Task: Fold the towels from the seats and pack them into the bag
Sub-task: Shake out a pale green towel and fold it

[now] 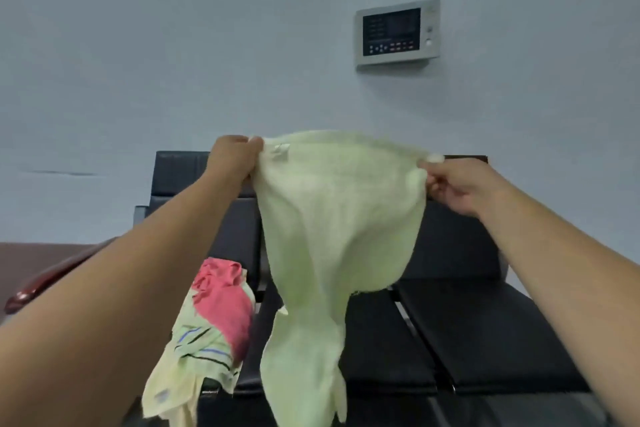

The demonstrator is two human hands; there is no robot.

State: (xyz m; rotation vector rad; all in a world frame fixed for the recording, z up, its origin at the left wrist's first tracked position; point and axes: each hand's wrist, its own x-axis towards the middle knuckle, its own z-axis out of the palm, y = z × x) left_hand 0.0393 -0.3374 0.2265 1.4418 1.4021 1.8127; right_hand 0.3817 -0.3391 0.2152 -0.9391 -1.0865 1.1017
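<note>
One plain pale grey-blue wall fills the upper half of the view. Below it runs a row of black padded seats with upright backs, spreading from the middle out toward four o'clock.

In front of the seats hangs a pale green terry towel, held up in the air by its top edge. The edge is stretched roughly level, and the cloth narrows as it falls toward six o'clock, its lower end rumpled and hanging clear in front of the seat edge.

At eight o'clock from it, a heap of two towels lies on a seat: a pink towel on top, and a pale yellow towel with blue and dark stripes beneath it, spilling over the seat's front edge.

The left hand pinches the green towel's corner at ten o'clock, fingers closed on the cloth. The right hand pinches the opposite corner at two o'clock, fingers curled around the hem.

A dark reddish-brown curved wooden edge shows at nine o'clock.

At one o'clock on the wall sits a small white-framed control panel with a dark screen.
</note>
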